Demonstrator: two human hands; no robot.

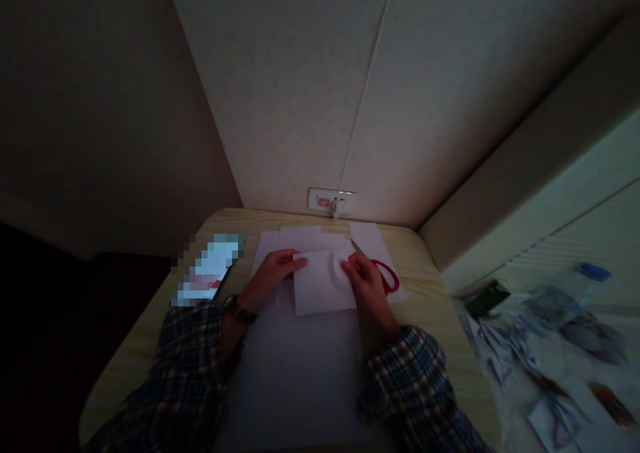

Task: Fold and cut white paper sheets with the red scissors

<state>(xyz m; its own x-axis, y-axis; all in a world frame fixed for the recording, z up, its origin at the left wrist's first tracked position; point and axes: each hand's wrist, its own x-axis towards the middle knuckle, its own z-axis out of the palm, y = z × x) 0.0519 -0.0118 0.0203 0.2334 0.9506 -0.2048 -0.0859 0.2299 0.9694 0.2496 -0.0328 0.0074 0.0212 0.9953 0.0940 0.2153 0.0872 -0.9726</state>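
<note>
Between my two hands is a small white sheet of paper (pixel 323 290), slightly bowed near its right side. My left hand (pixel 280 266) pinches its upper left edge, thumb on top. At the upper right edge, my right hand (pixel 365 276) grips the same sheet between thumb and fingers. Beneath lie larger white sheets (pixel 300 380) and smaller overlapping pieces (pixel 300 236). Red-handled scissors (pixel 393 280) rest just right of my right hand, partly hidden by it, on another white strip of paper (pixel 370 233).
A phone with a lit, blurred screen (pixel 207 270) lies on the left of the wooden table (pixel 430 313). A wall socket (pixel 332 200) with a plug is behind the table. Right of the table, a lower surface holds paper scraps (pixel 500 353) and a clear plastic bottle with a blue cap (pixel 595 272).
</note>
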